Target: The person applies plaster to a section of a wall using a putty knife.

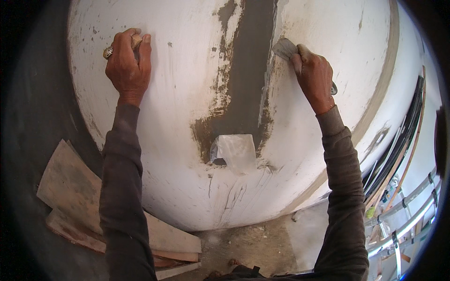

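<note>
My right hand grips a putty knife. Its flat grey blade lies against the white wall, just right of a vertical strip of grey plaster. The dark butt of the handle shows below my fist. Higher on the wall's left part, my left hand, with a ring on one finger, is closed around a small tan piece that I cannot make out. Clear plastic hangs from a recess at the strip's lower end. Rough brown patches border the strip.
Wooden boards lean at the lower left, beside my left forearm. Metal ladder rails stand at the lower right. Dark pipes and long strips lean along the right side. Stained floor lies below the wall.
</note>
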`<state>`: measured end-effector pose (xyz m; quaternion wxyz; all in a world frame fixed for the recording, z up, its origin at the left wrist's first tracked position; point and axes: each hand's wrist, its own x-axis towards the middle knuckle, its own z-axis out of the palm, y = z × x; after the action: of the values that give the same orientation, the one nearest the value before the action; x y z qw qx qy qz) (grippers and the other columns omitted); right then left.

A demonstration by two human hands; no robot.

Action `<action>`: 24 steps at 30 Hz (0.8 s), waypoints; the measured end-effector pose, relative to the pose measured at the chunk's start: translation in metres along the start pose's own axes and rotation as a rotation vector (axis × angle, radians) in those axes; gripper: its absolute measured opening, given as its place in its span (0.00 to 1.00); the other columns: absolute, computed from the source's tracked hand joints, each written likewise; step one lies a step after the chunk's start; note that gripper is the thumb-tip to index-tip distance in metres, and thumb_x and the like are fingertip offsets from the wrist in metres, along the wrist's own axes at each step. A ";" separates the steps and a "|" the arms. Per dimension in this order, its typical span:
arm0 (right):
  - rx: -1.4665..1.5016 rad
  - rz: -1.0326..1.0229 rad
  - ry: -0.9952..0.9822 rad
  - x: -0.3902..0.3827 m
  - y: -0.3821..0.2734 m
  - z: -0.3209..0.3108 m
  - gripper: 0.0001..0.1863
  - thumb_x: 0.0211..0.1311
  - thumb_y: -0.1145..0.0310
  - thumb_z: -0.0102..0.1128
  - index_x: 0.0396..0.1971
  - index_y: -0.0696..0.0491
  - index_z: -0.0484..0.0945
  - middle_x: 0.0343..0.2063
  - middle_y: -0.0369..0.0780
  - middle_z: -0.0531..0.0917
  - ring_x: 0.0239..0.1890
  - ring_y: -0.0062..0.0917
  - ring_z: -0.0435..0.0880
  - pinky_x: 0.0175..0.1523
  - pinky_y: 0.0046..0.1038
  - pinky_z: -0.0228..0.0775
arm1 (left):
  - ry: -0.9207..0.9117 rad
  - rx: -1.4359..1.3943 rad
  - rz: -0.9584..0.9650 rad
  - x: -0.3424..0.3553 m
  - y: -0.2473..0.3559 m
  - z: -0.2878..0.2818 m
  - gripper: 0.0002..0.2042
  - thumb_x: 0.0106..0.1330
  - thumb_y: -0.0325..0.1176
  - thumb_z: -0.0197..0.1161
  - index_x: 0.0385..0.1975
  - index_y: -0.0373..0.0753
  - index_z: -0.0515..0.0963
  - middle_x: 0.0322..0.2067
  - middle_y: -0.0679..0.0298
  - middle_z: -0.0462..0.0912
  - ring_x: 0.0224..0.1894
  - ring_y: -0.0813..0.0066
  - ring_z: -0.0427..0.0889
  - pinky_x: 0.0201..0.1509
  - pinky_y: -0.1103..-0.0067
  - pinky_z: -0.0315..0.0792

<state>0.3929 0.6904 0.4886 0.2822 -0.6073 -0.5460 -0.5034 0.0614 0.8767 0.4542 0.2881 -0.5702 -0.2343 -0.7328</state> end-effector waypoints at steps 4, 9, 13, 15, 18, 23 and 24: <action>-0.006 -0.059 -0.053 -0.025 -0.007 0.005 0.09 0.66 0.62 0.58 0.35 0.52 0.76 0.25 0.46 0.82 0.28 0.42 0.84 0.33 0.42 0.75 | -0.006 -0.002 0.022 -0.001 -0.001 0.002 0.13 0.70 0.41 0.60 0.46 0.40 0.77 0.39 0.60 0.83 0.40 0.66 0.84 0.43 0.70 0.78; 0.030 -0.127 -0.046 -0.031 -0.004 0.008 0.08 0.64 0.66 0.60 0.34 0.56 0.77 0.22 0.47 0.81 0.27 0.43 0.83 0.32 0.40 0.73 | -0.002 0.081 0.036 0.003 0.001 -0.003 0.10 0.68 0.37 0.62 0.43 0.40 0.77 0.38 0.62 0.82 0.37 0.67 0.84 0.39 0.72 0.78; -0.016 -0.046 0.016 -0.002 -0.006 -0.006 0.08 0.66 0.65 0.59 0.32 0.55 0.77 0.21 0.48 0.80 0.24 0.41 0.83 0.31 0.39 0.74 | 0.034 0.026 0.065 0.002 -0.001 0.001 0.09 0.67 0.35 0.64 0.42 0.39 0.77 0.37 0.63 0.82 0.37 0.67 0.84 0.38 0.73 0.78; 0.007 -0.042 -0.046 -0.022 -0.003 0.004 0.09 0.65 0.65 0.60 0.33 0.55 0.77 0.21 0.48 0.80 0.24 0.41 0.83 0.31 0.39 0.74 | 0.034 0.008 0.050 0.002 0.003 0.006 0.09 0.67 0.35 0.64 0.42 0.39 0.77 0.38 0.63 0.82 0.37 0.67 0.84 0.38 0.73 0.78; 0.051 -0.086 -0.116 -0.048 -0.006 0.013 0.09 0.64 0.64 0.62 0.35 0.54 0.77 0.23 0.46 0.82 0.25 0.41 0.83 0.32 0.39 0.75 | 0.007 0.055 0.022 0.001 0.003 0.001 0.09 0.67 0.36 0.64 0.42 0.39 0.77 0.38 0.62 0.82 0.37 0.67 0.84 0.38 0.73 0.78; 0.000 -0.025 -0.049 -0.015 0.001 -0.001 0.09 0.65 0.62 0.60 0.36 0.52 0.77 0.25 0.44 0.82 0.28 0.41 0.84 0.32 0.41 0.75 | 0.020 0.052 0.038 0.006 0.004 -0.001 0.10 0.68 0.37 0.63 0.43 0.39 0.77 0.38 0.61 0.83 0.38 0.66 0.84 0.40 0.72 0.78; -0.010 0.004 -0.012 -0.006 0.003 -0.003 0.09 0.65 0.62 0.60 0.36 0.52 0.77 0.25 0.44 0.82 0.28 0.41 0.84 0.32 0.41 0.75 | -0.007 0.027 0.005 0.004 0.004 -0.002 0.12 0.69 0.38 0.62 0.45 0.38 0.77 0.39 0.60 0.83 0.39 0.65 0.84 0.42 0.71 0.78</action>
<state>0.3955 0.6845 0.4852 0.2771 -0.6127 -0.5440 -0.5019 0.0618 0.8720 0.4572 0.2968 -0.5696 -0.2437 -0.7267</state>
